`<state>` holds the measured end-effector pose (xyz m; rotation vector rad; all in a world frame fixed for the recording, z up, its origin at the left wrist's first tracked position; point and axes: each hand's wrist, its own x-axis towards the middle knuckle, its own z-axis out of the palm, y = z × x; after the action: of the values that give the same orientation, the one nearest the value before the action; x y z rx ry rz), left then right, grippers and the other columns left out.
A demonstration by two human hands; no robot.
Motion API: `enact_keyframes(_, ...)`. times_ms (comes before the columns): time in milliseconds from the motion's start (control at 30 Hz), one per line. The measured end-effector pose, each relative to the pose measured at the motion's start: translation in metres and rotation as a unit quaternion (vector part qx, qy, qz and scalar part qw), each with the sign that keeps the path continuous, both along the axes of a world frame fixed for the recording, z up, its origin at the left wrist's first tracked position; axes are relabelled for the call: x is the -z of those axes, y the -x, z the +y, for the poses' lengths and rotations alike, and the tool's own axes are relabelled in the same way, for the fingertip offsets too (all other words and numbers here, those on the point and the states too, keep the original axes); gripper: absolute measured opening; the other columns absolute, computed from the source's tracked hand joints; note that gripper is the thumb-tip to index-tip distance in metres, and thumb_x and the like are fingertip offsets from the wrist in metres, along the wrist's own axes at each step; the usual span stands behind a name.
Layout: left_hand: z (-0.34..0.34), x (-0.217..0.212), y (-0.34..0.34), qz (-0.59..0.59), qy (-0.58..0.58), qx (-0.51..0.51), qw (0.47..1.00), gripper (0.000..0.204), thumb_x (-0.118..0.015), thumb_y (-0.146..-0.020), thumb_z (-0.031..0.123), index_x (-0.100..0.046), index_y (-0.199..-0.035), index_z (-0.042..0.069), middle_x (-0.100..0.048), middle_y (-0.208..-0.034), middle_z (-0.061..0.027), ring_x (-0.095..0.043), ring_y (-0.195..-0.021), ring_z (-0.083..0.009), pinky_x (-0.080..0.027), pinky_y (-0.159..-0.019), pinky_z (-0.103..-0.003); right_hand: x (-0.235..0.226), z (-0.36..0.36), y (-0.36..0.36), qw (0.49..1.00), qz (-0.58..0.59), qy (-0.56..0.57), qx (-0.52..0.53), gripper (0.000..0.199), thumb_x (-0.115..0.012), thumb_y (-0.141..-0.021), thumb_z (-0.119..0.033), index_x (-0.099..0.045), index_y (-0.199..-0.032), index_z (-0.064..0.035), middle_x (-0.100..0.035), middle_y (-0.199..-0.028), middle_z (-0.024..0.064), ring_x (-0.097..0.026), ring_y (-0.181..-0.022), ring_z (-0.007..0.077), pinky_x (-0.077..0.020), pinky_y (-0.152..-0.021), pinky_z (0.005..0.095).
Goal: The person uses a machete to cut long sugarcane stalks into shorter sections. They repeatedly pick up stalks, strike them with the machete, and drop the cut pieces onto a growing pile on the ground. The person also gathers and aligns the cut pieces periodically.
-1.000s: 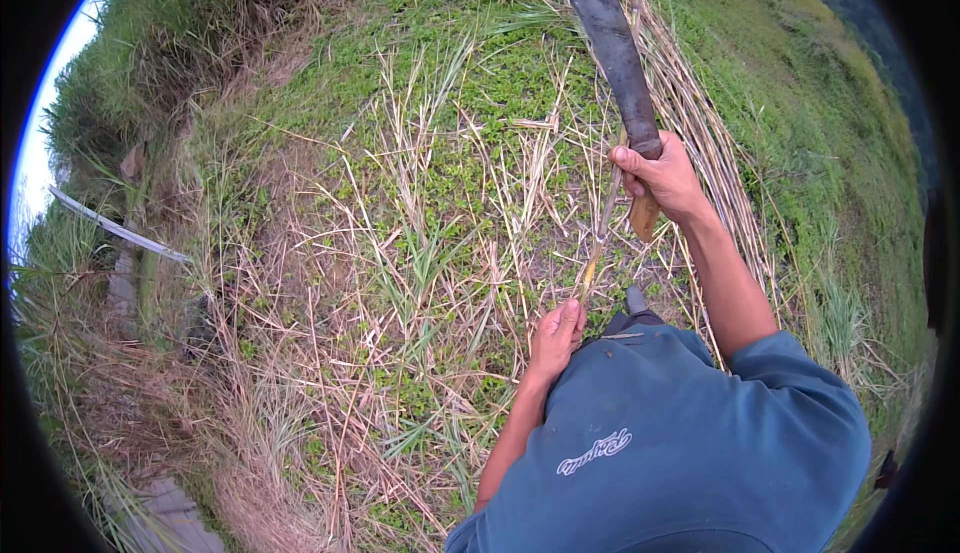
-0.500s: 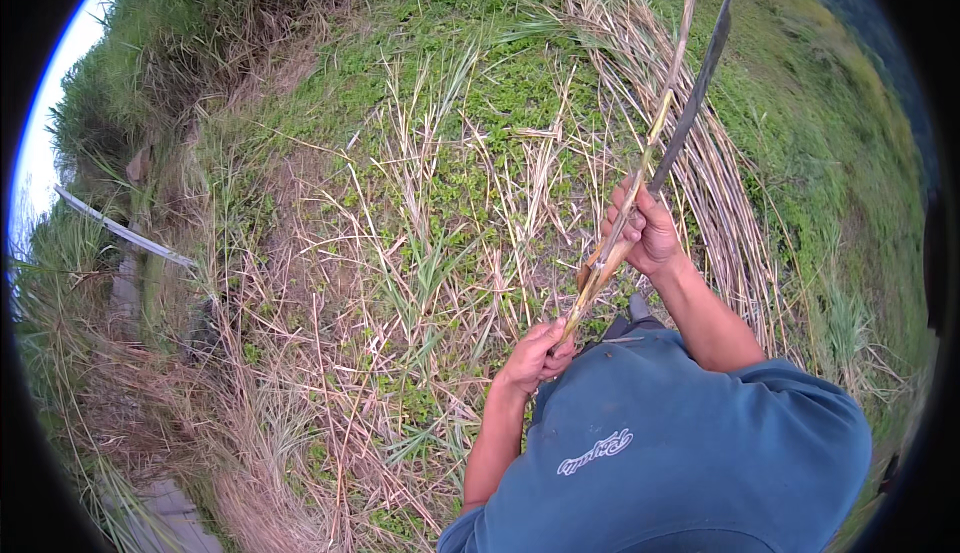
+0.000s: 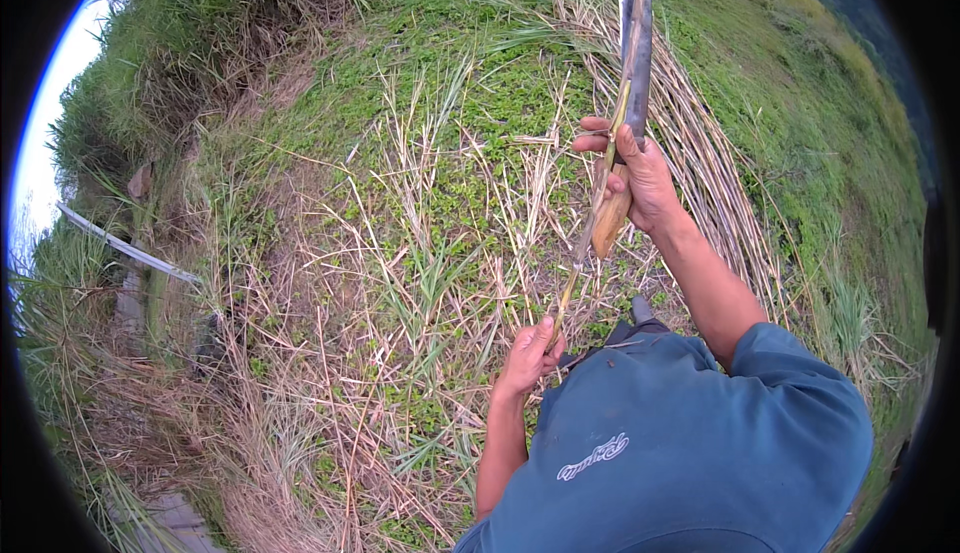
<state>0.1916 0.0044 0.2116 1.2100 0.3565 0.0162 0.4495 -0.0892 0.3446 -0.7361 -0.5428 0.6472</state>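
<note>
Item, one stalk (image 3: 583, 243): long, thin, running aslant from my left hand at lower centre to the top edge of the frame, right of centre. Yellow just above my left hand, with a small pale patch, then a dull greyish-brown stretch, yellow-green at my right hand, light brown toward the top edge, where its end passes out of view.

Item, one machete (image 3: 642, 63): dark, stained blade, lighter along its left edge, also cut off by the top edge. Plain wooden handle, orange-brown, its butt showing below my right hand. The stalk lies along the blade and in front of it.

My left hand (image 3: 530, 355): closed on the lower end of the stalk, thumb uppermost.

My right hand (image 3: 645, 181): gripping the machete at the top of its handle, the stalk taken in alongside; thumb raised, two fingers poking out leftward past the stalk.

My shirt (image 3: 690, 433): dark blue, short sleeves, white print on it, lower right.

Pile of cut stalks (image 3: 705, 143): tan and brown, laid lengthwise, upper right.

Dry stems (image 3: 405, 153): pale, strewn over low green plants, centre.

Tall grass (image 3: 180, 73): green, upper left.
</note>
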Motion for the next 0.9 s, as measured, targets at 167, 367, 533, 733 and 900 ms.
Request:
enact_keyframes(167, -0.013, -0.015, -0.010, -0.014, -0.075, -0.072, 0.994, 0.049, -0.043, -0.102, 0.044, -0.060, -0.081, 0.003, -0.040, -0.052, 0.0024, -0.035, -0.043, -0.0078, -0.028, -0.041, -0.024, -0.006, -0.007, -0.006, 1.000, 0.024, -0.009, -0.004, 0.022, -0.069, -0.090, -0.022, -0.055, -0.098, -0.0075, -0.067, -0.091, 0.0125, -0.049, -0.052, 0.0051, -0.0453, -0.049, 0.0220)
enact_keyframes(367, -0.045, -0.088, -0.080, -0.131, -0.445, -0.273, 0.843, 0.024, -0.068, -0.091, 0.024, -0.064, -0.092, 0.001, -0.055, -0.058, -0.0039, -0.053, -0.048, -0.0134, -0.042, -0.046, -0.029, 0.004, -0.004, 0.003, 0.997, 0.029, 0.006, 0.065, 0.025, -0.072, -0.088, -0.021, -0.052, -0.097, -0.0088, -0.067, -0.083, 0.0117, -0.052, -0.051, 0.0064, -0.0460, -0.049, 0.0231)
enact_keyframes(533, -0.047, -0.093, -0.105, -0.187, -0.570, -0.312, 0.736, 0.021, -0.069, -0.090, 0.021, -0.066, -0.087, 0.000, -0.055, -0.056, -0.0064, -0.054, -0.047, -0.0160, -0.042, -0.045, -0.030, -0.005, -0.014, 0.001, 0.995, -0.007, 0.022, 0.092, 0.023, -0.072, -0.088, -0.021, -0.054, -0.094, -0.0078, -0.067, -0.080, 0.0136, -0.052, -0.050, 0.0080, -0.0464, -0.050, 0.0250)
enact_keyframes(733, -0.043, -0.081, -0.106, -0.162, -0.187, -0.171, 0.954, 0.029, -0.059, -0.098, 0.023, -0.065, -0.083, -0.001, -0.057, -0.056, -0.0048, -0.054, -0.046, -0.0135, -0.044, -0.045, -0.027, 0.003, -0.033, -0.008, 0.996, -0.011, 0.026, 0.082, 0.022, -0.073, -0.087, -0.021, -0.057, -0.089, -0.0065, -0.068, -0.080, 0.0158, -0.052, -0.050, 0.0080, -0.0464, -0.050, 0.0255)
enact_keyframes(900, -0.037, -0.061, -0.111, -0.092, 0.055, -0.234, 0.966, 0.025, -0.059, -0.098, 0.023, -0.063, -0.095, -0.001, -0.063, -0.071, -0.0064, -0.061, -0.060, -0.0142, -0.050, -0.058, -0.027, 0.005, -0.037, -0.006, 0.996, 0.002, 0.024, 0.082, 0.021, -0.072, -0.087, -0.021, -0.056, -0.089, -0.0067, -0.068, -0.081, 0.0152, -0.051, -0.050, 0.0073, -0.0460, -0.050, 0.0249)
